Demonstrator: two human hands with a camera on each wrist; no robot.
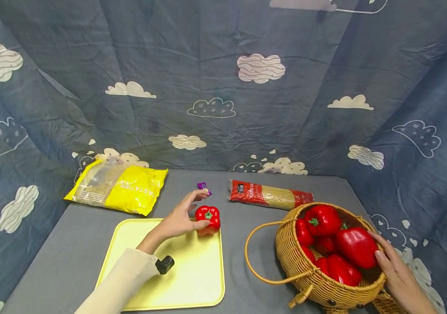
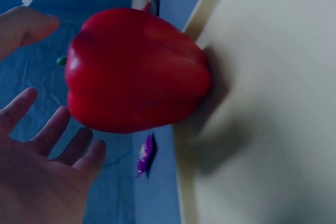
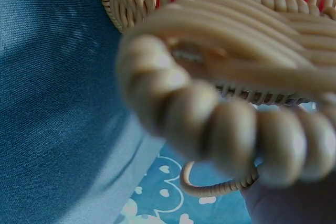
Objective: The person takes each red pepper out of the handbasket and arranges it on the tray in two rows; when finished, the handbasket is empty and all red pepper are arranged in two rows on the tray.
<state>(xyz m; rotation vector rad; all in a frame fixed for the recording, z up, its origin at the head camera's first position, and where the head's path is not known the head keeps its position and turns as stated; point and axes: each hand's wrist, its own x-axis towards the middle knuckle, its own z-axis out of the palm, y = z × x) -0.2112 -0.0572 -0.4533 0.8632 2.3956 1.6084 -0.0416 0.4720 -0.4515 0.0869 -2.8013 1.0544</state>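
Observation:
A red bell pepper (image 1: 207, 220) stands stem up at the right edge of a pale yellow tray (image 1: 168, 301). My left hand (image 1: 182, 218) reaches around it with spread fingers; in the left wrist view the fingers and thumb are apart from the pepper (image 2: 136, 72). On the right is a wicker basket (image 1: 286, 244) filled with several red peppers (image 1: 356, 246), leaning so its mouth faces me. My right hand (image 1: 400, 274) holds the basket's right rim, fingertips beside the nearest pepper. In the right wrist view a wicker loop (image 3: 226, 119) hides most of that hand.
A yellow bag (image 1: 133, 189) lies at the back left. Behind the tray is a small purple packet (image 1: 204, 188), and right of it a red packet of spaghetti (image 1: 272, 194). The basket's handle (image 1: 248, 253) sticks out towards the tray. Cloud-patterned cloth (image 1: 215, 144) closes off the back.

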